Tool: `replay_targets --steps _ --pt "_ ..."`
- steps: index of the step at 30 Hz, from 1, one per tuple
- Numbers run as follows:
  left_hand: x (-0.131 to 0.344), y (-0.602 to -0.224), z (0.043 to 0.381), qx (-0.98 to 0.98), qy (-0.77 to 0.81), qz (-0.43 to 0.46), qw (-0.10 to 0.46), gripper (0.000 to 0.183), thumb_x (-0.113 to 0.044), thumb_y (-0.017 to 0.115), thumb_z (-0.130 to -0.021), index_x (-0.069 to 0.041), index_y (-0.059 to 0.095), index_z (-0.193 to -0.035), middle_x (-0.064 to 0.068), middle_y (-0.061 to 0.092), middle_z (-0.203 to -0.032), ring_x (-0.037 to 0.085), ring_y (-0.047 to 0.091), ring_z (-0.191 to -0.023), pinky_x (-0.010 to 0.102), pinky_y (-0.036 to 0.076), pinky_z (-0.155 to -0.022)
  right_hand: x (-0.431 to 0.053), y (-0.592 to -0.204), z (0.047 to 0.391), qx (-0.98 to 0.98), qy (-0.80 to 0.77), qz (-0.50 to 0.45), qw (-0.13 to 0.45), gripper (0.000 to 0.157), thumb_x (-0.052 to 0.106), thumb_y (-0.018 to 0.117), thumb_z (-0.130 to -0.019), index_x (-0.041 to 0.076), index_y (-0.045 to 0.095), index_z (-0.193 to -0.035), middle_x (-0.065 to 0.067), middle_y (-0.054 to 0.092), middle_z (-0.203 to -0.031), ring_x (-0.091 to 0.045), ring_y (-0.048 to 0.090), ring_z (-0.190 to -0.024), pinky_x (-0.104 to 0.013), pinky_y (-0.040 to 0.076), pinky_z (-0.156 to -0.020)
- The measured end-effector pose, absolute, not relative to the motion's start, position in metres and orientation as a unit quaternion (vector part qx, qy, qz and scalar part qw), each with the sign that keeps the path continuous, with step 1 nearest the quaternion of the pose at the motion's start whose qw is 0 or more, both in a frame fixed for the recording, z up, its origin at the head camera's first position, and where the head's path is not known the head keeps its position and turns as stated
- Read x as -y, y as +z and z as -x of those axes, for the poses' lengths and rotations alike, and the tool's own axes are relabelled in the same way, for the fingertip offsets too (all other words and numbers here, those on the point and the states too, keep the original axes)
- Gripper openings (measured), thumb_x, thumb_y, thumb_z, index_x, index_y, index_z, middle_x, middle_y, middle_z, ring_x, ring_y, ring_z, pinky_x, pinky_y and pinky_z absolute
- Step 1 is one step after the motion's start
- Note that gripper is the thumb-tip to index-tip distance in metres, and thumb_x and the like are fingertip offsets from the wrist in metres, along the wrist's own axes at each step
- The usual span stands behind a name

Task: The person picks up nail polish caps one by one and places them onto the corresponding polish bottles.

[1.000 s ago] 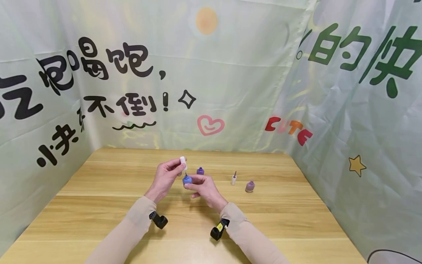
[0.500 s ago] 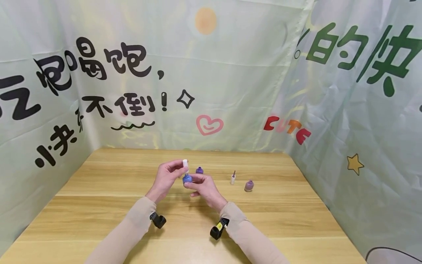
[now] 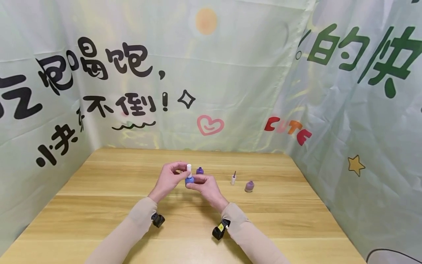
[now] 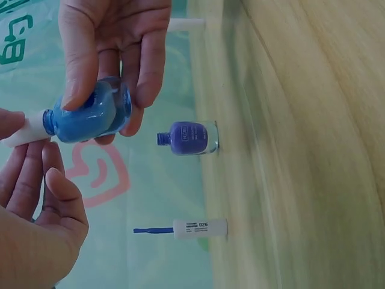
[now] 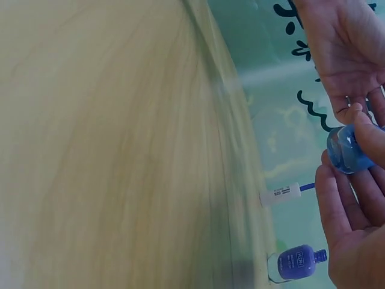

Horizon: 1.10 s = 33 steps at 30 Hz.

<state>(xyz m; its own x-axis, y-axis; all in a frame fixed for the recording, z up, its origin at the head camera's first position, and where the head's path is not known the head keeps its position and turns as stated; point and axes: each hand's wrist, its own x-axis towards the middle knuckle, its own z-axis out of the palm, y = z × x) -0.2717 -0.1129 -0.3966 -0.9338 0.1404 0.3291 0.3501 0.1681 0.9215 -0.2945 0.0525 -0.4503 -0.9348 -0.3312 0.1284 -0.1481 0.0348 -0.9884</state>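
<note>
Head view: above the table [image 3: 184, 227], the left hand [image 3: 169, 178] is pinching a white cap [image 3: 189, 170] atop a blue bottle [image 3: 189, 181], which the right hand [image 3: 207, 187] is gripping. A purple bottle [image 3: 199, 171] is standing on the far side. Holding the blue bottle steady while twisting the white cap straight is probably preventing a crooked fit.

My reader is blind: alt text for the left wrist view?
The left hand pinches the white cap at the neck of a blue nail polish bottle held by the right hand; beyond stand an uncapped purple bottle and an upturned brush cap.
</note>
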Motion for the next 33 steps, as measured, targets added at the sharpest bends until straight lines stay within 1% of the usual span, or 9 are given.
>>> replay_targets --steps 6,12,17,20,27,28,33 --pt "0.111 -0.39 0.271 0.777 -0.6 0.172 0.083 0.023 -0.008 0.069 -0.08 -0.001 0.065 -0.102 0.011 0.067 -0.089 0.029 0.058 -0.083 0.031 0.045 -0.068 -0.055 -0.44 0.289 -0.729 -0.659 0.179 0.045 0.027 0.009 0.073 -0.076 0.005 0.068 -0.102 -0.009 0.068 -0.095 -0.017 0.063 -0.088 -0.029 0.05 -0.075" --pt "0.112 -0.386 0.273 0.787 -0.585 0.183 0.075 0.023 -0.008 0.07 -0.079 -0.002 0.066 -0.1 0.009 0.067 -0.084 0.03 0.057 -0.078 0.028 0.045 -0.064 -0.058 -0.424 0.277 -0.733 -0.654 0.183 0.046 0.028 0.009 0.07 -0.079 0.002 0.067 -0.105 -0.011 0.067 -0.098 -0.016 0.063 -0.089 -0.028 0.049 -0.077" --pt "0.114 -0.387 0.278 0.787 -0.584 0.192 0.058 0.021 -0.006 0.069 -0.079 -0.004 0.065 -0.099 0.009 0.066 -0.084 0.027 0.057 -0.075 0.029 0.047 -0.061 -0.059 -0.423 0.276 -0.728 -0.657 0.191 0.044 0.028 0.008 0.07 -0.079 0.001 0.066 -0.105 -0.011 0.067 -0.096 -0.017 0.063 -0.088 -0.028 0.05 -0.077" --pt "0.117 -0.396 0.285 0.787 -0.584 0.194 0.053 0.022 -0.009 0.071 -0.078 -0.006 0.065 -0.099 0.006 0.066 -0.083 0.024 0.058 -0.072 0.03 0.048 -0.06 -0.059 -0.426 0.277 -0.719 -0.664 0.198 0.052 0.027 0.007 0.07 -0.079 0.001 0.066 -0.105 -0.012 0.067 -0.097 -0.017 0.063 -0.088 -0.029 0.049 -0.077" --pt "0.123 -0.409 0.286 0.794 -0.576 0.188 0.06 0.022 -0.012 0.072 -0.077 -0.011 0.065 -0.098 0.005 0.065 -0.082 0.024 0.058 -0.072 0.031 0.049 -0.058 -0.054 -0.433 0.277 -0.714 -0.667 0.202 0.07 0.027 0.008 0.07 -0.079 0.003 0.067 -0.105 -0.01 0.067 -0.096 -0.016 0.064 -0.087 -0.029 0.05 -0.076" --pt "0.123 -0.41 0.285 0.796 -0.572 0.189 0.061 0.023 -0.012 0.072 -0.077 -0.01 0.065 -0.098 0.004 0.065 -0.082 0.024 0.058 -0.071 0.031 0.049 -0.058 -0.054 -0.434 0.276 -0.718 -0.663 0.199 0.071 0.026 0.008 0.07 -0.079 0.004 0.067 -0.105 -0.009 0.068 -0.096 -0.016 0.064 -0.087 -0.029 0.049 -0.076" --pt "0.122 -0.419 0.288 0.806 -0.548 0.207 0.091 0.021 -0.022 0.075 -0.075 -0.013 0.067 -0.093 -0.002 0.065 -0.08 0.019 0.059 -0.071 0.031 0.048 -0.06 -0.055 -0.438 0.276 -0.721 -0.659 0.203 0.066 0.026 0.007 0.069 -0.079 0.004 0.067 -0.105 -0.009 0.068 -0.096 -0.015 0.063 -0.087 -0.028 0.049 -0.076"
